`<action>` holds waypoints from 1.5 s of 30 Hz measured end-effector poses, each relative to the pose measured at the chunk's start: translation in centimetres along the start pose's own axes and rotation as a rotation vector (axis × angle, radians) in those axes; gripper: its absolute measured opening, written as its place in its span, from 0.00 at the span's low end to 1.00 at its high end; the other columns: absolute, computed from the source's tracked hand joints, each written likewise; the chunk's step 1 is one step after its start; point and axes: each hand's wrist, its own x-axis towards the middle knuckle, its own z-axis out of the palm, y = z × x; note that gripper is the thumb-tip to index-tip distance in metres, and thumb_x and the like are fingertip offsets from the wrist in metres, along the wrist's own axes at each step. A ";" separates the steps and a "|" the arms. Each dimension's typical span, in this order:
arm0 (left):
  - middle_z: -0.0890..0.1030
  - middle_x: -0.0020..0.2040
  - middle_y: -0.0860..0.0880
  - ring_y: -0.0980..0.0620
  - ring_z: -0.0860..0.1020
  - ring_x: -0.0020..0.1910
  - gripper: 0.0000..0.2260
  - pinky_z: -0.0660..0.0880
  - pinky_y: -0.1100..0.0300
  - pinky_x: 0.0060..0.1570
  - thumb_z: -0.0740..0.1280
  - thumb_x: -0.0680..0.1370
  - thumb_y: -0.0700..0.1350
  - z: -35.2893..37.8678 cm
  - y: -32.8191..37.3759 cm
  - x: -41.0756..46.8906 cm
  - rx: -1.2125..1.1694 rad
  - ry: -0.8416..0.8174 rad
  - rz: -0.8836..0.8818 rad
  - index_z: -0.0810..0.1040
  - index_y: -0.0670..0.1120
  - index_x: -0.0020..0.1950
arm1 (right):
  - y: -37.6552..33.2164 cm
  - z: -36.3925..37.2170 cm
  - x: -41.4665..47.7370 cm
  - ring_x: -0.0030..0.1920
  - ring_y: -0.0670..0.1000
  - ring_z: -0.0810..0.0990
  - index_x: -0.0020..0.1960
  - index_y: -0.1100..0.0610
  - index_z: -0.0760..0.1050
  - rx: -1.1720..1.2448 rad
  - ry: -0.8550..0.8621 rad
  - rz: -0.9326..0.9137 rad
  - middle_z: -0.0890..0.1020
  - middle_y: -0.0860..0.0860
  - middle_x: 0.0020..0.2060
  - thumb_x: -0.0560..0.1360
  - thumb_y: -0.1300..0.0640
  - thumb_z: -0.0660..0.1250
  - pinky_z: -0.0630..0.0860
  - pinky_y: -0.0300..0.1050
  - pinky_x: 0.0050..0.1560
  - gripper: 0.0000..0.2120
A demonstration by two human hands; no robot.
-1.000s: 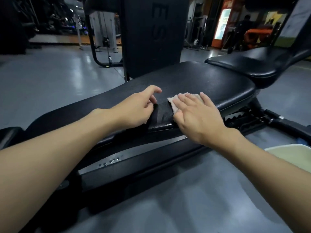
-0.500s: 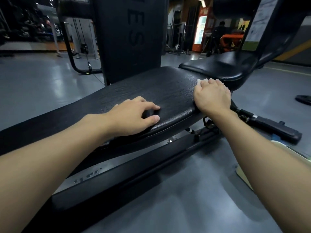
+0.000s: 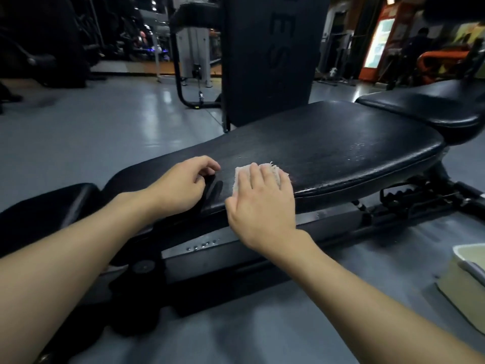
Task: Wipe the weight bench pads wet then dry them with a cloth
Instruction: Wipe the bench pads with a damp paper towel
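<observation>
Notably, the only legible writing is "ES" in large sideways letters on the dark upright panel [image 3: 267,56] behind the bench; any further letters are cut off at the top edge. Print on the lit orange kiosk [image 3: 378,43] is too blurred to read. The right hand [image 3: 262,206] lies flat, fingers straight, pressing the pale cloth [image 3: 240,178] onto the long pad [image 3: 341,148] near its front edge; most of the cloth is hidden beneath it. The left hand [image 3: 181,187] rests on the same pad just beside it, fingers loosely bent and holding nothing. A pale basin [image 3: 467,274] is cropped at the right.
</observation>
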 end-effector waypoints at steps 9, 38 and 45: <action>0.76 0.61 0.51 0.56 0.73 0.63 0.19 0.69 0.56 0.68 0.55 0.79 0.32 -4.8 -6.2 -7.3 -0.011 0.155 -0.059 0.71 0.50 0.65 | -9.4 0.9 0.4 0.70 0.55 0.69 0.64 0.55 0.74 0.221 -0.133 -0.325 0.76 0.52 0.65 0.78 0.49 0.47 0.57 0.54 0.72 0.24; 0.64 0.77 0.40 0.43 0.65 0.75 0.31 0.64 0.46 0.72 0.63 0.79 0.56 -1.7 -8.1 -11.7 0.738 0.012 0.294 0.61 0.43 0.78 | 0.2 -0.3 2.8 0.76 0.64 0.58 0.71 0.52 0.65 -0.190 -0.085 -0.244 0.70 0.54 0.71 0.81 0.47 0.46 0.41 0.71 0.72 0.22; 0.68 0.74 0.38 0.41 0.68 0.72 0.33 0.65 0.49 0.72 0.61 0.77 0.58 1.3 -4.1 -7.4 0.785 0.049 0.373 0.63 0.43 0.77 | 3.0 -1.2 2.6 0.76 0.65 0.56 0.74 0.44 0.60 -0.180 -0.198 -0.126 0.60 0.51 0.78 0.80 0.37 0.36 0.50 0.68 0.71 0.28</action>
